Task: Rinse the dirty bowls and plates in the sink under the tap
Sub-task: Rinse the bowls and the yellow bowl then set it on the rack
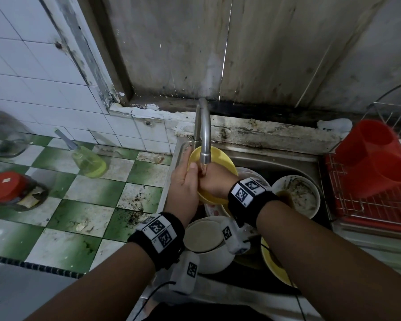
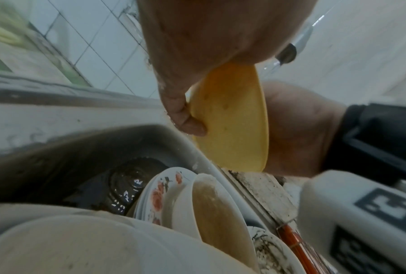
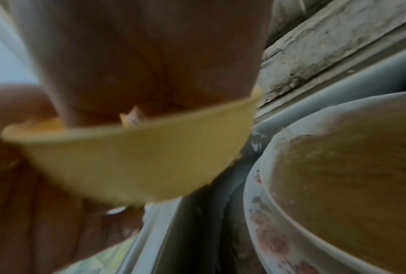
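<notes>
A person stands at a steel sink [image 1: 276, 162] and holds a round yellow plastic bowl [image 1: 220, 158] tilted on edge directly under the curved metal tap [image 1: 203, 133], at the far left corner of the basin. The left hand [image 1: 185, 181] grasps the bowl's left rim, thumb on the inside and fingers curled behind it; the left wrist view shows a fingertip [image 2: 190, 126] pressed against the bowl's outer wall [image 2: 232, 118]. The right hand [image 1: 214, 183] reaches into the bowl under the spout; its fingers are hidden there, so whether they are clenched or released cannot be told. The right wrist view is blurred and shows only the bowl's yellow wall [image 3: 131, 159] in front of the palm.

Below the bowl, the basin is crowded with dirty dishes: a white plate with a red flower pattern [image 2: 155, 196], a white bowl filmed with brown residue [image 1: 296, 195] to the right, a large pale bowl [image 1: 206, 242] near the person, and another yellow dish [image 1: 273, 267] at the near right. A red plastic holder [image 1: 373, 158] sits in a wire rack to the right. A bottle of yellow-green liquid [image 1: 88, 162] stands on the green and white tiled counter to the left.
</notes>
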